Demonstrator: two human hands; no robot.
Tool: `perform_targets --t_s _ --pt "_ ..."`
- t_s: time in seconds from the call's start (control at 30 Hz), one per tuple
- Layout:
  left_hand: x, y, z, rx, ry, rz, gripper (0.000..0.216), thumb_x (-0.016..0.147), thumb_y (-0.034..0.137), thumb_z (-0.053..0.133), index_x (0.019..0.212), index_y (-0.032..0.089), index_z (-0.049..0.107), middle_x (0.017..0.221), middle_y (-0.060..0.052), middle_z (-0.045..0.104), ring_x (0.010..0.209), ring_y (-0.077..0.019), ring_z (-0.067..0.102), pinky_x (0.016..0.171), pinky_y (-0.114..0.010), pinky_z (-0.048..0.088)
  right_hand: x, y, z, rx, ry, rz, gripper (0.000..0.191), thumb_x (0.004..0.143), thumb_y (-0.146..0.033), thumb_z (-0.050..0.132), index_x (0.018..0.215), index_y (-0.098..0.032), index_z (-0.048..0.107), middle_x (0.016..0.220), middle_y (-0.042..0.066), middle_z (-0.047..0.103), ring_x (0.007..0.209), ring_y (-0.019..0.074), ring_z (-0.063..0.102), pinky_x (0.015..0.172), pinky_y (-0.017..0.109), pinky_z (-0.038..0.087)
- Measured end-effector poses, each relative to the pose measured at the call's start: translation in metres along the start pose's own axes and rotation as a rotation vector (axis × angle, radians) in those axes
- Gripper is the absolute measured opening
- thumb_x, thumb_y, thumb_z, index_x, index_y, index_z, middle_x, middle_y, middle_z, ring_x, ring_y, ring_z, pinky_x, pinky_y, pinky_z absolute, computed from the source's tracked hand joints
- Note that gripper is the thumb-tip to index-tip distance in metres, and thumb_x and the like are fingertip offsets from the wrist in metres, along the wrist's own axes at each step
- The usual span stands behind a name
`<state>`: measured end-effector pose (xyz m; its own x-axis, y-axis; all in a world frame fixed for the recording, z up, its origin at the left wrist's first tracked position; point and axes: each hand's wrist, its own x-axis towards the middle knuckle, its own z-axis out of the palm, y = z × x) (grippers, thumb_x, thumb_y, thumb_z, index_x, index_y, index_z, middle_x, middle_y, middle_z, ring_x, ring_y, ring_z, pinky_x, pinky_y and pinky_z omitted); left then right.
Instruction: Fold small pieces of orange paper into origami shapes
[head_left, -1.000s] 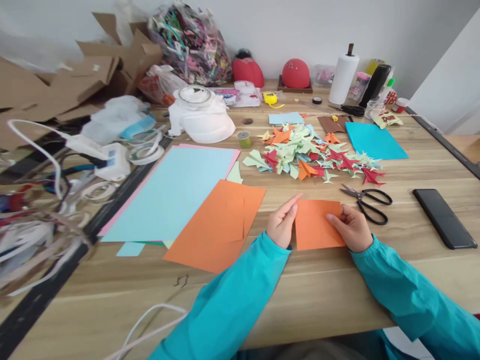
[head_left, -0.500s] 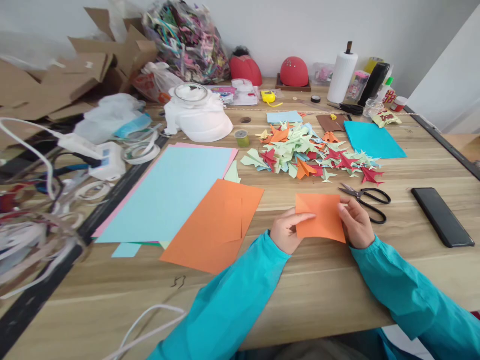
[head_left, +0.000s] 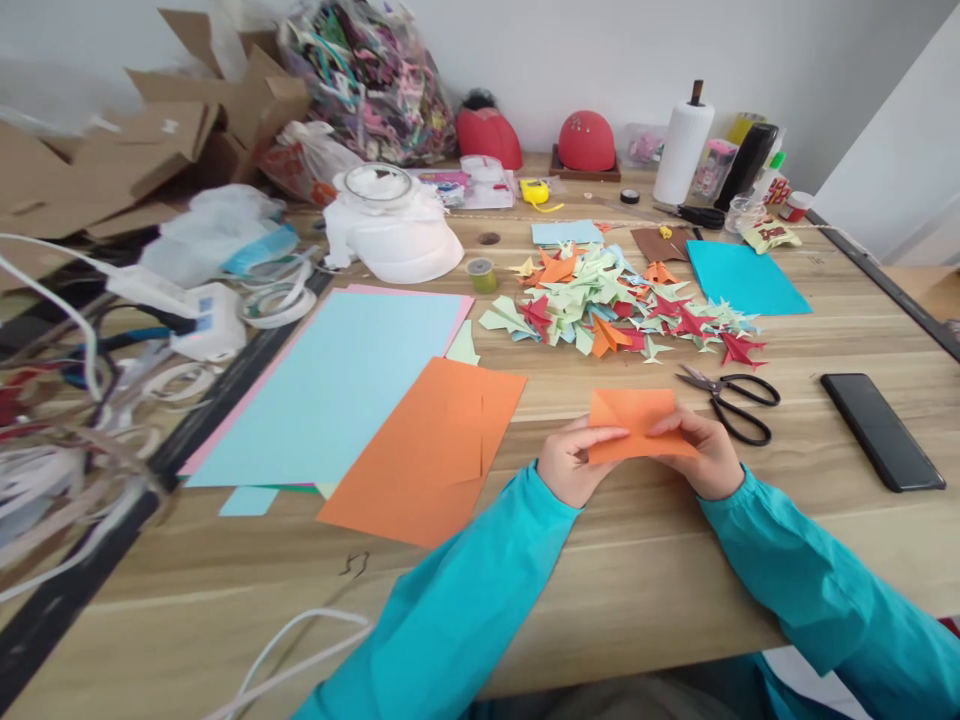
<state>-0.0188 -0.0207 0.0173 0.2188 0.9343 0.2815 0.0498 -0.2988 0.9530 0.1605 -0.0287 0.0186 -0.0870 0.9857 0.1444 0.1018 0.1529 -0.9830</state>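
A small orange square of paper [head_left: 634, 408] is held between both hands just above the wooden table, with faint creases on it. My left hand [head_left: 576, 460] grips its left edge, thumb on top and fingers underneath. On the right side, my right hand [head_left: 705, 452] pinches the paper with its thumb laid toward the middle. The lower part of the sheet bends away from view. Black-handled scissors [head_left: 735, 400] lie beyond my right hand. Farther back spreads a heap of folded paper cranes [head_left: 592, 290] in green, red, orange and blue.
Large light-blue sheets [head_left: 337, 390] and an orange sheet [head_left: 420, 460] lie to the left. A phone [head_left: 881, 430] rests at the right. A turquoise sheet [head_left: 750, 277], a thread spool [head_left: 481, 275] and a white cap [head_left: 397, 235] stand farther back. Cables [head_left: 285, 300] crowd the left edge.
My right hand has moved left and inward over the paper, its thumb now nearer the middle. The square's lower edge has bent, so less of its face shows.
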Motion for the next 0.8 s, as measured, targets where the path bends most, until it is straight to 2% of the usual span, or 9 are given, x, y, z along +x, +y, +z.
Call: perform_targets --t_s 0.1,0.27,0.4,0.5,0.67,0.8 --pt "0.000 -0.003 0.003 -0.015 0.037 -0.007 0.012 0.065 0.026 0.068 0.075 0.019 0.071 0.084 -0.007 0.069 0.078 -0.0190 0.065 0.073 -0.030 0.053 0.001 -0.002 0.001 -0.015 0.053 0.038 0.014 0.057 -0.029 0.075 0.063 -0.020 0.066 0.070 0.003 0.063 0.068 0.0174 0.058 0.068 0.032 0.048" --pt "-0.002 -0.003 0.009 -0.090 0.084 -0.103 0.015 0.069 0.031 0.063 0.075 0.019 0.071 0.084 -0.006 0.069 0.072 -0.0179 0.065 0.066 -0.030 0.055 0.001 -0.005 0.006 0.024 0.087 0.058 0.014 0.060 -0.029 0.073 0.072 -0.022 0.070 0.083 0.004 0.068 0.079 0.0209 0.061 0.075 0.035 0.048" --pt "-0.003 -0.001 0.014 -0.185 0.166 -0.239 0.017 0.065 0.030 0.067 0.075 0.017 0.071 0.082 -0.005 0.070 0.070 -0.0179 0.065 0.065 -0.030 0.057 -0.001 0.006 0.007 0.115 0.122 0.163 0.013 0.059 -0.029 0.074 0.066 -0.021 0.068 0.069 0.001 0.066 0.064 0.0162 0.060 0.064 0.031 0.050" --pt "-0.003 0.000 0.017 -0.259 0.234 -0.310 0.020 0.063 0.030 0.068 0.076 0.015 0.070 0.081 -0.005 0.070 0.068 -0.0181 0.065 0.063 -0.031 0.058 -0.001 0.014 0.008 0.215 0.159 0.216 0.020 0.052 -0.028 0.078 0.057 -0.019 0.061 0.062 0.000 0.064 0.058 0.0141 0.058 0.058 0.029 0.050" --pt "-0.003 0.002 0.019 -0.219 0.226 -0.270 0.019 0.061 0.029 0.069 0.074 0.015 0.070 0.080 -0.006 0.069 0.070 -0.0184 0.064 0.061 -0.029 0.058 0.000 0.009 0.012 0.350 0.150 0.295 0.033 0.050 -0.029 0.079 0.053 -0.018 0.048 0.058 -0.003 0.059 0.052 0.0126 0.057 0.055 0.028 0.051" --pt "-0.004 0.001 0.019 -0.236 0.229 -0.274 0.022 0.060 0.029 0.070 0.076 0.014 0.069 0.083 -0.006 0.068 0.068 -0.0174 0.064 0.057 -0.027 0.057 0.000 0.006 0.012 0.349 0.166 0.251 0.033 0.052 -0.027 0.078 0.053 -0.018 0.047 0.057 -0.003 0.057 0.050 0.0114 0.056 0.052 0.026 0.050"
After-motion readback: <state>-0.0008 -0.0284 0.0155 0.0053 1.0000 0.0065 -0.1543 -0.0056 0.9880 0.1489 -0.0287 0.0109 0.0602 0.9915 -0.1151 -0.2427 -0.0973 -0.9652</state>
